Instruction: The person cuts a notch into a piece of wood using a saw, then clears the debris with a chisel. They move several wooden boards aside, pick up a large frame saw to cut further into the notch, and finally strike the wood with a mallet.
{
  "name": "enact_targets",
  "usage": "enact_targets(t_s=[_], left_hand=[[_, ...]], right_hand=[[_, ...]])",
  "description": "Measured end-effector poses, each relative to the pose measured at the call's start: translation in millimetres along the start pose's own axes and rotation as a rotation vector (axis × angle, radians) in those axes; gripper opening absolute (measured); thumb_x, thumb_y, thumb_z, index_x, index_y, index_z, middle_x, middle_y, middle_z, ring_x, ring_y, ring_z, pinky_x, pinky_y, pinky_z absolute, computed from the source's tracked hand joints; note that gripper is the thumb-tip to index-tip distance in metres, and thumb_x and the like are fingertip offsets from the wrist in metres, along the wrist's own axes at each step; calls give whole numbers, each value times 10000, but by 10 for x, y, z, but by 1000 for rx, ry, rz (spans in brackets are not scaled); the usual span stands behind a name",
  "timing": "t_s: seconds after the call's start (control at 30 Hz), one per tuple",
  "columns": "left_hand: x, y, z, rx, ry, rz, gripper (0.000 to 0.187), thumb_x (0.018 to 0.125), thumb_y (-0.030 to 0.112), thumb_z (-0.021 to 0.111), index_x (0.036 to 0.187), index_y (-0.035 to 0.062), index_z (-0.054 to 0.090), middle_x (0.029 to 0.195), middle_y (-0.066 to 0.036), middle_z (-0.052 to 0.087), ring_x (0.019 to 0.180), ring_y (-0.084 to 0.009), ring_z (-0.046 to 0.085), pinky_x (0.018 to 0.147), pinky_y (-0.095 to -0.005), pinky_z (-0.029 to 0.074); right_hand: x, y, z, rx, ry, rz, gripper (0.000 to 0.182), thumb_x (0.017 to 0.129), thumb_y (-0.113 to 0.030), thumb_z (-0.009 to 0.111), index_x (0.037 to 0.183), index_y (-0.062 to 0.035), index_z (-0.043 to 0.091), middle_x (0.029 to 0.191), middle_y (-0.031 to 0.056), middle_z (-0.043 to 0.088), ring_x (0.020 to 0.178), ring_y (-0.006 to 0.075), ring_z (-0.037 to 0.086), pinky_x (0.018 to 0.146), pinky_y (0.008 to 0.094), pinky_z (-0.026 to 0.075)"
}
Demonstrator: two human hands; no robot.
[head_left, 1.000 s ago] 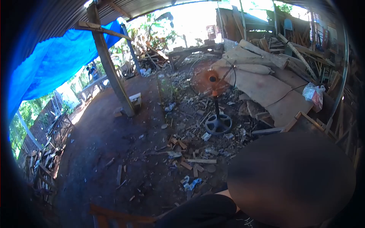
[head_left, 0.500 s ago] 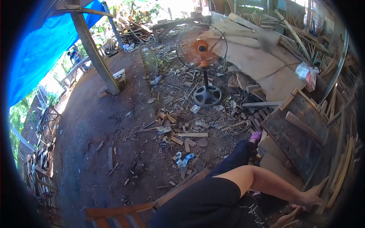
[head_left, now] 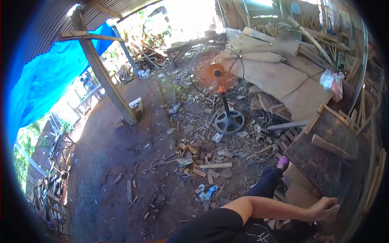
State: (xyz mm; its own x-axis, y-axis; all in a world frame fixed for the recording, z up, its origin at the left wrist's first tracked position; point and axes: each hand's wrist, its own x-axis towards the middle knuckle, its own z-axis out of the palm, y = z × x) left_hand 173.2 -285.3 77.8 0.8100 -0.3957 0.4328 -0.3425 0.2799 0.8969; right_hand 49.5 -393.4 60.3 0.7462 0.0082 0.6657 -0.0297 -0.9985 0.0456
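In the head view, the camera-wearer's own hands were nowhere in the frame, so whether they were open or closed could not be told. The only hand on show was a co-worker's hand [head_left: 324, 208] at the lower right, at the end of a bare arm reaching out from a black top. Its fingers were curled over the near lower edge of a dark wooden panel [head_left: 320, 158], touching it and seemingly gripping.

The panel leaned tilted against the timber stack at the right, with a pale batten lying across it. It looked not yet lifted, so the work seemed barely begun, with all the handling left. The co-worker's pink shoe [head_left: 282, 162] was planted just beside the panel's left corner.

Further off, a pedestal fan [head_left: 219, 75] stood among wood offcuts [head_left: 210, 166] on the dirt floor. Plywood sheets [head_left: 296, 89] lay behind it, and a blue tarpaulin [head_left: 44, 85] hung at the left.
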Motion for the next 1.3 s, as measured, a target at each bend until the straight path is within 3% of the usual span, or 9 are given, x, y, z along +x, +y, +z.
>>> enact_targets(t_s=[0.23, 0.3, 0.37, 0.53, 0.77, 0.83, 0.87, 1.07, 1.3], left_hand=[[221, -82, -475, 332, 54, 102, 191, 932, 200, 629, 886, 21, 582, 754, -128, 574, 671, -295, 569, 614, -371, 458], [395, -48, -595, 487, -2, 201, 131, 900, 167, 650, 951, 56, 603, 890, -118, 598, 808, -308, 594, 697, -376, 483], [624, -70, -713, 581, -86, 226, 139, 888, 155, 655, 995, 78, 611, 966, -112, 596, 884, -302, 594, 756, -383, 489], [1223, -331, -1043, 1131, -33, 344, 501, 830, 254, 704, 1276, 108, 529, 1238, -151, 482, 1169, -378, 442, 948, -522, 379], [1479, -737, -1199, 1271, -116, 183, 576, 830, 374, 687, 1309, 112, 503, 1269, -169, 474, 1194, -386, 430, 1001, -543, 309], [1526, -507, -1277, 1240, -196, -38, 540, 844, 394, 668, 1276, 106, 519, 1270, -180, 479, 1196, -388, 433, 1001, -556, 311], [1567, -420, -1190, 1211, -234, -211, 523, 852, 403, 656, 1258, 98, 528, 1267, -184, 482, 1194, -388, 436, 1002, -564, 313], [1486, -1307, -1279, 1228, 184, 351, 615, 820, 384, 657, 1300, 37, 492, 1238, -178, 483, 1215, -370, 410, 1105, -545, 224], [1446, -1105, -1328, 1151, 170, 321, 624, 759, 358, 720, 1261, 46, 519, 1197, -154, 496, 1206, -335, 409, 1121, -514, 205]], right_hand=[[-164, 261, -384, 36, -56, 406, 193, 1033, -142, 390, 999, 0, 516, 803, 81, 475, 730, 180, 519, 735, 319, 443], [-199, 276, -387, 1018, -177, 1087, 305, 1025, -431, 447, 940, -147, 518, 958, 28, 611, 909, 218, 554, 909, 418, 392], [-249, 307, -347, 954, -169, 1137, 379, 1024, -481, 423, 945, -133, 549, 1009, 36, 589, 971, 229, 528, 1029, 437, 315], [-278, 264, -41, 1094, 287, 936, 152, 1014, -180, 513, 988, -30, 511, 761, 31, 521, 666, 138, 506, 656, 273, 416], [-1356, 832, 421, 1017, 244, 896, 181, 1011, -164, 467, 914, -17, 508, 754, 52, 531, 676, 149, 521, 690, 282, 431], [-2824, 1653, 1765, 1527, 326, 709, 374, 1042, -234, 372, 1343, -33, 466, 1003, 16, 536, 845, 124, 526, 732, 280, 496], [-2275, 1653, 1846, 1607, 230, 650, 374, 1042, -234, 372, 1343, -33, 466, 1003, 16, 536, 845, 124, 526, 732, 280, 496], [-616, 1442, 3238, 1982, -444, 288, 326, 1036, -224, 379, 1284, -37, 477, 967, 13, 527, 826, 125, 515, 736, 279, 487], [-141, 1444, 3195, 1995, -586, 191, 273, 1029, -211, 388, 1217, -41, 489, 924, 9, 515, 805, 127, 503, 741, 279, 477]])
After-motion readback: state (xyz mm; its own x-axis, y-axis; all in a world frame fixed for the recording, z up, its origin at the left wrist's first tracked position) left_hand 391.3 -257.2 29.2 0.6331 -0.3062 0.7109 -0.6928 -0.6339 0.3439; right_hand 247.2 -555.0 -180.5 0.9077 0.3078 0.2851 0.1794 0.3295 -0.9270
